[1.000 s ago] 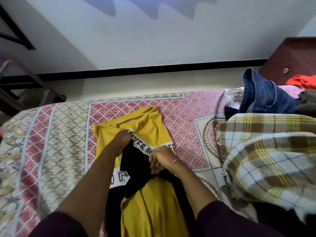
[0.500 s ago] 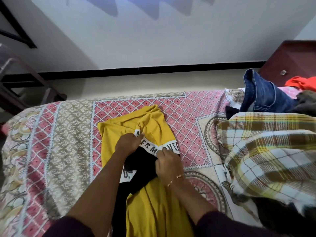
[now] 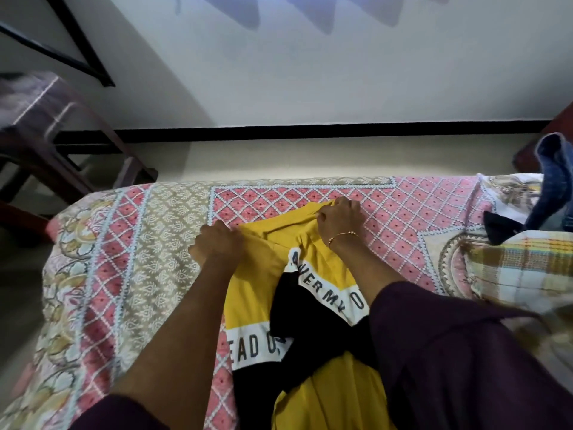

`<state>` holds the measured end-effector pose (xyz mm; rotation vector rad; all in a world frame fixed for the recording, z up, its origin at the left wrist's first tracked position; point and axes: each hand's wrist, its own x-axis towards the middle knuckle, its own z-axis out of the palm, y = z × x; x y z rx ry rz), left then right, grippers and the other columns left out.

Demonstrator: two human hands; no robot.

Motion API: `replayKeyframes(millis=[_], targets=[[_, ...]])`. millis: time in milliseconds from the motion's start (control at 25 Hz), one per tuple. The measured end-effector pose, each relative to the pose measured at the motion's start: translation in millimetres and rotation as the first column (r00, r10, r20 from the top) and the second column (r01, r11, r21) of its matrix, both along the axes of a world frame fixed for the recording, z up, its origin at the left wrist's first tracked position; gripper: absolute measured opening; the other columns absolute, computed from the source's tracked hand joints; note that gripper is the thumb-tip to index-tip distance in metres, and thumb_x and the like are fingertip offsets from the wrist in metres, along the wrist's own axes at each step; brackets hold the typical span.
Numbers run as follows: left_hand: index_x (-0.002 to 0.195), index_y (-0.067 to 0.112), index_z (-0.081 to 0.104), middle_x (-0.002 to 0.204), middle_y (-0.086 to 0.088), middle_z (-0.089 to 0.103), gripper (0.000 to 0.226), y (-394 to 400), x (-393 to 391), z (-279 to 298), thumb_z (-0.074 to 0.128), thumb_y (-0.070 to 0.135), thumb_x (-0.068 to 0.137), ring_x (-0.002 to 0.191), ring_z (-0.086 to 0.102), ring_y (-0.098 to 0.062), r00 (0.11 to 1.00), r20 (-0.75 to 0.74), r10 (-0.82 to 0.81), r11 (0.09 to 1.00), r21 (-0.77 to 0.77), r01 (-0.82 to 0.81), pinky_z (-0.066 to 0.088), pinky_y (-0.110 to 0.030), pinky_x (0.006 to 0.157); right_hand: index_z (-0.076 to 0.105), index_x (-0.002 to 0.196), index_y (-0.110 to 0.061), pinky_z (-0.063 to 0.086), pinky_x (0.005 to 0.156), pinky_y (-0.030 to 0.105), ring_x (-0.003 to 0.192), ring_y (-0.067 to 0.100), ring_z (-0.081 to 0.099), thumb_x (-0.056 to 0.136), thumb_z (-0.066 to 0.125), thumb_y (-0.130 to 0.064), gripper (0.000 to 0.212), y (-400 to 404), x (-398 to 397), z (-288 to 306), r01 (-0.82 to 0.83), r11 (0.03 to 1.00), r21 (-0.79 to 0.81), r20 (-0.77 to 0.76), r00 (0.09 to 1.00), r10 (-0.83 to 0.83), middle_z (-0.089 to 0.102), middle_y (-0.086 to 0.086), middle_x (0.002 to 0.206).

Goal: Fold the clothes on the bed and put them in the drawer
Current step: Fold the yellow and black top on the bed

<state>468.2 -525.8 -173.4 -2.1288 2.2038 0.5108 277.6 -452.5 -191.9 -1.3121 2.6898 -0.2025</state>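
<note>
A yellow and black T-shirt (image 3: 316,274) with white lettered bands lies on the patterned bedsheet (image 3: 133,274), partly folded. My left hand (image 3: 217,243) grips its far left corner with curled fingers. My right hand (image 3: 339,217), with a thin bangle at the wrist, pinches the far right corner of the yellow cloth. Both hands are at the shirt's far edge, about a shirt's width apart. My arms hide part of the shirt's sides.
Blue jeans (image 3: 555,181) lie at the right edge of the bed beside a black cloth (image 3: 499,228). A checked blanket (image 3: 524,274) lies at the right. A dark chair (image 3: 55,144) stands left of the bed, near the wall.
Both hands left the white lettered band in the shirt's middle and moved away from me to the shirt's far corners, which they now grip. The view has shifted right.
</note>
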Motion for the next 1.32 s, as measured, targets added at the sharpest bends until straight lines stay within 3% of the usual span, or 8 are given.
replayKeyframes(millis=[120, 360, 480, 640, 800, 920, 1120, 1320], targets=[[0.12, 0.008, 0.06, 0.123, -0.016, 0.058, 0.049, -18, 2, -2, 0.04, 0.045, 0.096, 0.114, 0.055, -0.035, 0.994, -0.103, 0.04, 0.999, 0.039, -0.036, 0.043, -0.04, 0.092, 0.061, 0.12, -0.016, 0.035, 0.1, 0.041, 0.122, 0.033, 0.04, 0.098, 0.04, -0.027, 0.033, -13, -4, 3, 0.063, 0.997, 0.038, -0.004, 0.998, -0.063, 0.049, 0.011, 0.129], [0.107, -0.001, 0.066, 0.115, -0.018, 0.063, 0.023, -43, -5, -4, 0.059, 0.008, 0.088, 0.108, 0.058, -0.033, 0.949, -0.315, -0.009, 0.999, 0.041, 0.023, 0.047, -0.038, 0.091, 0.067, 0.108, -0.01, 0.045, 0.092, 0.042, 0.113, 0.035, 0.052, 0.092, 0.045, -0.001, 0.029, -25, -34, 5, 0.187, 0.971, -0.151, 0.096, 0.98, -0.174, 0.058, 0.014, 0.118], [0.098, -0.003, 0.066, 0.098, -0.015, 0.064, 0.019, -45, -8, -2, 0.069, 0.003, 0.081, 0.088, 0.055, -0.022, 0.855, -0.503, -0.128, 0.982, 0.058, 0.181, 0.043, -0.024, 0.07, 0.06, 0.106, -0.003, 0.041, 0.077, 0.038, 0.103, 0.035, 0.054, 0.092, 0.044, -0.005, 0.022, -20, -45, -6, 0.271, 0.924, -0.268, 0.217, 0.952, -0.217, 0.058, 0.017, 0.111], [0.075, -0.007, 0.065, 0.084, -0.022, 0.066, 0.008, -52, -10, -10, 0.059, -0.012, 0.077, 0.075, 0.054, -0.023, 0.778, -0.601, -0.183, 0.959, -0.283, 0.008, 0.029, -0.017, 0.06, 0.05, 0.091, -0.011, 0.033, 0.068, 0.037, 0.092, 0.031, 0.05, 0.091, 0.048, -0.01, 0.002, -17, -43, -10, 0.343, 0.871, -0.352, 0.317, 0.919, -0.233, 0.054, 0.018, 0.103], [0.088, -0.004, 0.065, 0.102, -0.022, 0.061, 0.021, -50, -24, -23, 0.047, -0.009, 0.079, 0.094, 0.057, -0.035, 0.851, -0.504, -0.147, 0.944, -0.329, -0.032, 0.037, -0.029, 0.073, 0.057, 0.085, -0.013, 0.039, 0.083, 0.041, 0.106, 0.036, 0.049, 0.093, 0.049, -0.01, 0.011, -14, -46, -16, 0.179, 0.947, -0.268, 0.204, 0.971, -0.126, 0.049, 0.024, 0.115], [0.106, 0.002, 0.061, 0.112, -0.02, 0.055, 0.022, -28, -39, -21, 0.055, 0.007, 0.085, 0.107, 0.05, -0.037, 0.938, -0.282, -0.2, 0.884, -0.465, 0.048, 0.038, -0.042, 0.082, 0.059, 0.126, -0.014, 0.035, 0.092, 0.035, 0.111, 0.035, 0.044, 0.093, 0.046, -0.009, 0.035, 0, -47, -22, 0.03, 0.975, -0.219, 0.108, 0.994, -0.006, 0.044, 0.023, 0.121], [0.07, 0.004, 0.062, 0.066, -0.015, 0.06, 0.029, 46, -66, -30, 0.046, 0.026, 0.08, 0.066, 0.061, -0.035, 0.771, -0.135, -0.623, 0.675, -0.591, 0.441, 0.047, -0.032, 0.05, 0.057, 0.126, -0.004, 0.04, 0.088, 0.035, 0.103, 0.037, 0.049, 0.092, 0.053, -0.009, 0.035, 56, -17, -24, 0.038, 0.913, -0.406, 0.211, 0.976, 0.054, 0.049, 0.027, 0.11], [0.059, 0.007, 0.057, 0.054, -0.012, 0.057, 0.025, 118, -69, -25, 0.059, 0.022, 0.078, 0.048, 0.059, -0.032, 0.704, -0.1, -0.703, 0.635, -0.533, 0.559, 0.039, -0.026, 0.036, 0.058, 0.12, 0.002, 0.04, 0.091, 0.038, 0.104, 0.036, 0.05, 0.089, 0.054, -0.007, 0.033, 133, 17, -22, -0.006, 0.95, -0.314, 0.308, 0.945, 0.107, 0.047, 0.025, 0.112]])
